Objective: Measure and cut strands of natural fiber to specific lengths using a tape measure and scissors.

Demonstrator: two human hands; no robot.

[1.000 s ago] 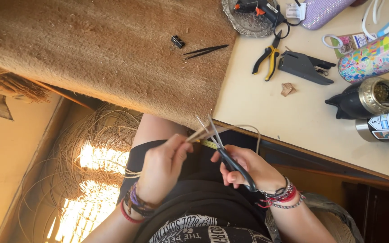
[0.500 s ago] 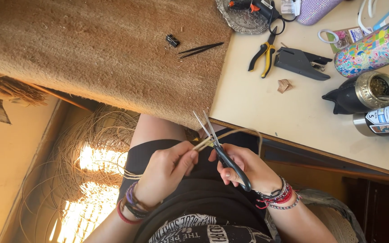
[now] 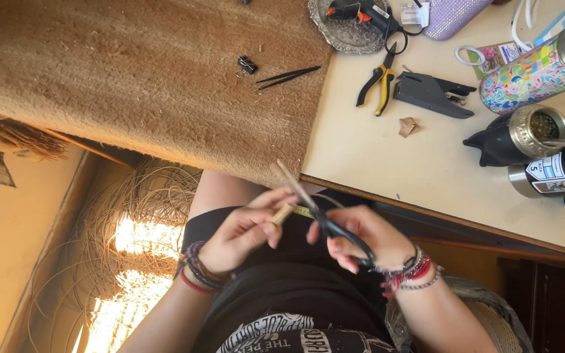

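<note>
My right hand (image 3: 361, 235) grips black-handled scissors (image 3: 325, 219), whose blades point up toward the table's edge, blurred by motion. My left hand (image 3: 246, 229) pinches thin pale reed strands (image 3: 282, 214) right beside the blades, over my lap. A bit of yellow measuring tape (image 3: 304, 210) shows between the two hands. Both wrists wear several woven bracelets.
A coarse brown fibre mat (image 3: 152, 72) covers the table's left part, with a binder clip (image 3: 246, 64) and black tweezers (image 3: 289, 76) on it. Pliers (image 3: 377, 80), a grey stapler (image 3: 429, 95), a glue gun (image 3: 358, 12), flasks and a mate cup (image 3: 537, 129) lie on the cream table (image 3: 387, 157). Coiled reed (image 3: 132, 222) lies on the floor.
The scissors' blades have come together near the strands. My left hand has moved slightly right and down, and both hands are blurred by motion. The camera view shifted a little.
</note>
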